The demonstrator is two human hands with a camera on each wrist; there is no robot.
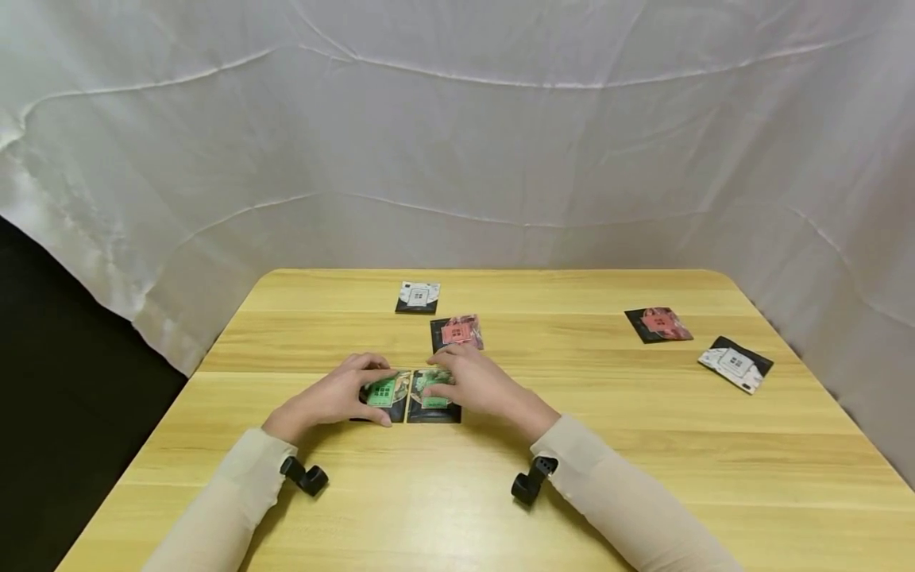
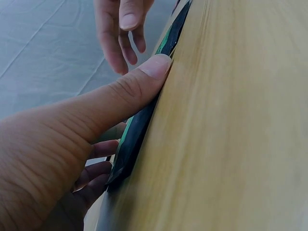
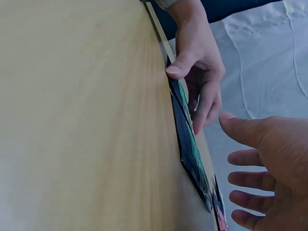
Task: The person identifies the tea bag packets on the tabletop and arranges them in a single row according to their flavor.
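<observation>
Two flat black sachets with green labels lie side by side on the wooden table, a narrow gap between them. My left hand (image 1: pixel 346 391) holds the left green-labelled sachet (image 1: pixel 384 395) across its width, the thumb along its near edge and the fingers at its far side. In the left wrist view the thumb tip (image 2: pixel 158 66) rests at the sachet's corner. Over the right green-labelled sachet (image 1: pixel 434 403) hovers my right hand (image 1: pixel 475 383), its fingers spread and holding nothing. The right wrist view shows its thumb and fingers (image 3: pixel 252 178) apart from that sachet.
Just beyond the right hand lies a red-labelled sachet (image 1: pixel 457 331), with a white-and-black sachet (image 1: pixel 418 297) farther back. Another red-labelled sachet (image 1: pixel 658 324) and a white-and-black one (image 1: pixel 736 364) lie on the right of the table (image 1: pixel 572 492). A pale curtain (image 1: pixel 457 159) hangs behind.
</observation>
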